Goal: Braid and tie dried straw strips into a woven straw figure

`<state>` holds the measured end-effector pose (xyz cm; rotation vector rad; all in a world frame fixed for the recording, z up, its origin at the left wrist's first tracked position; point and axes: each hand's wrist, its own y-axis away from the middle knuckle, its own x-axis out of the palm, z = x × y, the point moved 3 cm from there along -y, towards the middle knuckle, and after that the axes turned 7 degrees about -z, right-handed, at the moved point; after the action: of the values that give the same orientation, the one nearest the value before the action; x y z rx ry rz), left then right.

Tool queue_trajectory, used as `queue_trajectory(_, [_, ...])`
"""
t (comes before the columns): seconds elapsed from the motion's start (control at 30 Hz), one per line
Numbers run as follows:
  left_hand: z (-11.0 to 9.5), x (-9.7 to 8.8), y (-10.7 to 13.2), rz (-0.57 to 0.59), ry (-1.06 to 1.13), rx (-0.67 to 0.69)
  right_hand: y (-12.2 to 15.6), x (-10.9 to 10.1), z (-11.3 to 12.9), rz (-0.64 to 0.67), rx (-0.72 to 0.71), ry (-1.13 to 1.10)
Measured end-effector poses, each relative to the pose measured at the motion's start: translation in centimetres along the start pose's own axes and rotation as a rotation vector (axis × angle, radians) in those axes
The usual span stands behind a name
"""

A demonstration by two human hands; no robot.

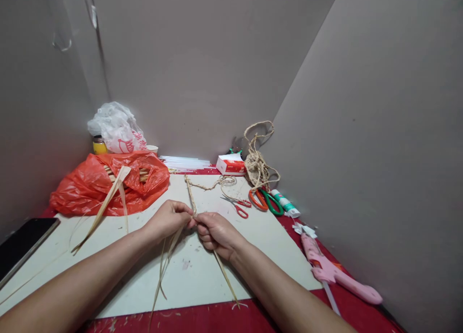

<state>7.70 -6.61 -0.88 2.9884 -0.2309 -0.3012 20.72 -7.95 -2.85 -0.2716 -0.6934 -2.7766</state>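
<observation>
A thin braid of pale dried plant fibre (191, 194) runs over the white board from its far edge to my fingertips. My left hand (170, 220) is closed on the braid's near end, fingers pinched. Right beside it, almost touching, my right hand (217, 232) pinches the same spot with curled fingers. Loose strands (170, 256) hang below my left hand, and one long strand (226, 275) comes out under my right hand toward the board's near edge. A twisted cord (206, 186) leads off from the braid's far end to the right.
An orange plastic bag (79, 188) with straw strips (104, 207) lies left, near a black phone (25, 241). On the right are red-handled scissors (240, 211), larger green-and-orange handles (272, 202), a rope bundle (257, 166), a glue tube (285, 202) and a pink glue gun (336, 272). Grey walls surround the white board (275, 260).
</observation>
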Motion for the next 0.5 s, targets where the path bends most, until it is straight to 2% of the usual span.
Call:
queue_trajectory(0.13, [-0.1,0.4,0.4,0.076,0.002,-0.082,0.0,0.4,-0.1,-0.111,-0.050,0.028])
queue_trajectory(0.27, [-0.1,1.1,1.0,0.118,-0.015,-0.104,0.1,0.5,-0.2,-0.111,-0.050,0.022])
queue_trajectory(0.5, [0.7,2.1,1.9,0.040,-0.152,0.083,0.3,0.3,-0.1,-0.064,-0.063,0.056])
